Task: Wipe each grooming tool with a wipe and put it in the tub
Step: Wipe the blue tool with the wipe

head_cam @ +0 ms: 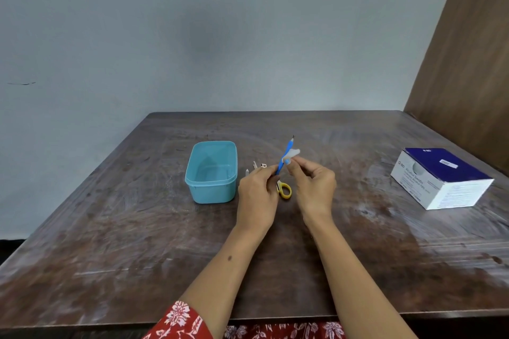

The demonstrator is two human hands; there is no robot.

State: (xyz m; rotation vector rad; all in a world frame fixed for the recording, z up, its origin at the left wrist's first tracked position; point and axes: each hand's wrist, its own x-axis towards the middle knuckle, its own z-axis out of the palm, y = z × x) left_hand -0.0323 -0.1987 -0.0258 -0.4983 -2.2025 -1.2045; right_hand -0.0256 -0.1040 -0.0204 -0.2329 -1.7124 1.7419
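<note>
Worn dark-brown wood, scuffed and streaked pale, forms the table (110, 256) at which a person works with bare hands above its middle. The left hand (257, 192) grips the lower end of a slim blue grooming tool (285, 158), a pencil-like stick with a small dark metal tip that points up and toward the far edge. The right hand (314, 187) pinches a small white wipe (292, 153) around the middle of the shaft between thumb and forefinger, the other fingers curled loosely behind. The wipe looks thin and crumpled, folded against the blue plastic.

Just left of the hands, toward the table's centre, stands the tub (211, 173), a rounded rectangular box of smooth turquoise plastic with a thick rim and no lid; nothing shows inside it. Between tub and hands lie small pale items (256, 168), too small and too hidden to tell what they are. Beneath the hands, a yellow plastic loop, the handle of a pair of scissors (285, 190), rests on the wood, its blades hidden.

Near the right edge sits a cardboard box (440, 179), white-sided with a dark blue top and fine print, an opening cut in its upper face. A red sleeve with a white floral print (181, 319) shows at the near edge.
</note>
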